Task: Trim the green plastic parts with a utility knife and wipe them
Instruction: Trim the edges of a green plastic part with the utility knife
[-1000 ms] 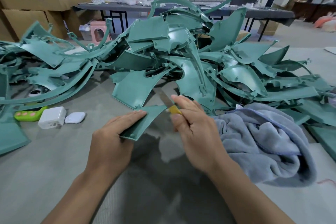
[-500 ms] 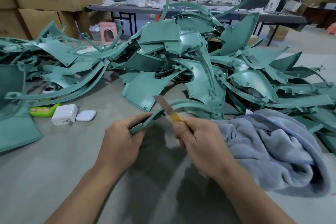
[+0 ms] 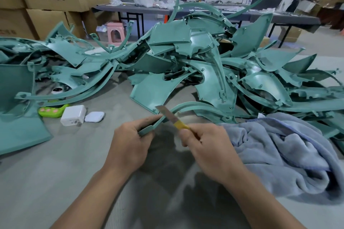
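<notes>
Left hand (image 3: 130,147): centre frame, fingers curled round the near end of the curved green part (image 3: 188,106).
Utility knife (image 3: 168,115): blade crosses the part just right of that grip.
Right hand (image 3: 208,148): grips the knife's yellow handle.
Towel (image 3: 279,150): lower right, bunched on the surface (image 3: 55,182).
Green parts pile (image 3: 204,72): across mid-frame.

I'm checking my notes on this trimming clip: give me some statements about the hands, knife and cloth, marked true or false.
1. The right hand grips a yellow-handled utility knife. True.
2. The left hand holds a curved green plastic strip. True.
3. The grey-blue towel lies left of both hands. False: it lies to their right.
4. A white charger block sits beside a small white case. True.
5. The knife's blade is retracted. False: it is extended, crossing the strip.
</notes>
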`<state>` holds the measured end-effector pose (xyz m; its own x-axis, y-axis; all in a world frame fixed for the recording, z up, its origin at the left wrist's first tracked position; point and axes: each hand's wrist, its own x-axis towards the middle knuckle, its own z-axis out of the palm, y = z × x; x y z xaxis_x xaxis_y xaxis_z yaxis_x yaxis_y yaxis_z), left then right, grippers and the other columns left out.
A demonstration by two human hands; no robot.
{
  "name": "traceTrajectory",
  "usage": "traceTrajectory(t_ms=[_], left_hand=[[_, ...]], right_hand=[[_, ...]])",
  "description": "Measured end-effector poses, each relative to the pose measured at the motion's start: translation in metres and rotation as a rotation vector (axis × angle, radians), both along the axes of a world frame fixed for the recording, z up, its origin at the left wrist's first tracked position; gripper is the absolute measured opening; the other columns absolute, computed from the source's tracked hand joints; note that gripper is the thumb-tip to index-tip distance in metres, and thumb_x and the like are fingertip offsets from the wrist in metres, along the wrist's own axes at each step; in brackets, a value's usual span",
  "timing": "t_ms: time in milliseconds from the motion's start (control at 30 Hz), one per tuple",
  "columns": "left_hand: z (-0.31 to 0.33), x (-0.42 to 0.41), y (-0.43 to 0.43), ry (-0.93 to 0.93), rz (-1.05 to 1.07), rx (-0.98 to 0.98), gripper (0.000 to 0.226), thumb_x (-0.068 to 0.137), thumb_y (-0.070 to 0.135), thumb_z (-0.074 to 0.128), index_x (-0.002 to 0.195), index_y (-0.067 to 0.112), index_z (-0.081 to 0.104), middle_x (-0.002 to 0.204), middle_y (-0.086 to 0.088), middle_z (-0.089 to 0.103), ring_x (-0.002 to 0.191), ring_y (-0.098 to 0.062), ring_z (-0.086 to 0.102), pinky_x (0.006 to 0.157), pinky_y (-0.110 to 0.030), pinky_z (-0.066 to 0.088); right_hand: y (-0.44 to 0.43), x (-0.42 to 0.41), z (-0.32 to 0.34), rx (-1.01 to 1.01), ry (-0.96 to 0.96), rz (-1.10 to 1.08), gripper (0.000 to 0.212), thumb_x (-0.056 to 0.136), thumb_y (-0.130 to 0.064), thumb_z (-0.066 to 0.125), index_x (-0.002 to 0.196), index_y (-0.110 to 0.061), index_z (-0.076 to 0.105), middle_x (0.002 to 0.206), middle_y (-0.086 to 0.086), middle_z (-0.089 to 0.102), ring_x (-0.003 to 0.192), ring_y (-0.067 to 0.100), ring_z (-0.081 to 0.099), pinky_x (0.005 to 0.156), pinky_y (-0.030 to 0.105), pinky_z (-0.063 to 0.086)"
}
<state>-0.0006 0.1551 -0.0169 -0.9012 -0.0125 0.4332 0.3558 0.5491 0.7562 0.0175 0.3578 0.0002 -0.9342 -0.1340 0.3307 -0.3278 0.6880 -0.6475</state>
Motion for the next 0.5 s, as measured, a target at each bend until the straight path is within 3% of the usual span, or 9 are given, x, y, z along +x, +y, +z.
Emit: traceTrajectory(t_ms=[133,267,367,433,500], left_hand=[[-0.001,0.0,0.0,-0.026,-0.01,0.01,0.045,0.089,0.005,0.073,0.107,0.046,0.076,0.095,0.04,0.069,0.092,0.019,0.063,0.073,0.003,0.04],[0.003,0.001,-0.001,-0.039,-0.003,-0.018,0.053,0.084,0.007,0.07,0.107,0.054,0.07,0.086,0.045,0.066,0.085,0.019,0.061,0.068,0.002,0.039],[0.002,0.0,-0.003,-0.076,-0.005,-0.085,0.058,0.08,0.002,0.068,0.096,0.058,0.067,0.076,0.042,0.063,0.075,0.015,0.059,0.064,-0.002,0.039],[0.001,-0.001,-0.005,-0.085,0.0,-0.092,0.064,0.081,-0.003,0.065,0.083,0.061,0.066,0.068,0.038,0.061,0.069,0.013,0.058,0.059,-0.004,0.038],[0.003,-0.001,-0.004,-0.076,0.011,-0.093,0.076,0.081,-0.007,0.059,0.099,0.067,0.063,0.065,0.04,0.059,0.068,0.017,0.056,0.06,-0.001,0.037]], right_hand=[[0.014,-0.013,0.0,0.057,-0.038,-0.343,0.047,0.103,-0.035,0.051,0.065,-0.01,0.058,0.051,-0.002,0.053,0.053,0.013,0.047,0.051,0.03,0.029],[0.004,0.003,0.003,-0.139,-0.017,-0.043,0.04,0.099,-0.038,0.054,0.069,-0.012,0.059,0.047,-0.009,0.044,0.046,0.008,0.039,0.048,0.025,0.029],[-0.01,0.014,0.007,-0.104,0.006,0.177,0.043,0.094,-0.048,0.049,0.069,-0.012,0.052,0.05,-0.009,0.04,0.048,0.007,0.038,0.047,0.021,0.027],[-0.014,0.013,0.006,-0.052,0.017,0.163,0.045,0.095,-0.047,0.05,0.068,-0.012,0.052,0.05,-0.009,0.042,0.049,0.009,0.04,0.048,0.023,0.028],[-0.012,0.006,0.005,-0.058,-0.035,-0.002,0.044,0.098,-0.042,0.054,0.067,-0.01,0.057,0.048,-0.007,0.044,0.048,0.01,0.04,0.05,0.028,0.03]])
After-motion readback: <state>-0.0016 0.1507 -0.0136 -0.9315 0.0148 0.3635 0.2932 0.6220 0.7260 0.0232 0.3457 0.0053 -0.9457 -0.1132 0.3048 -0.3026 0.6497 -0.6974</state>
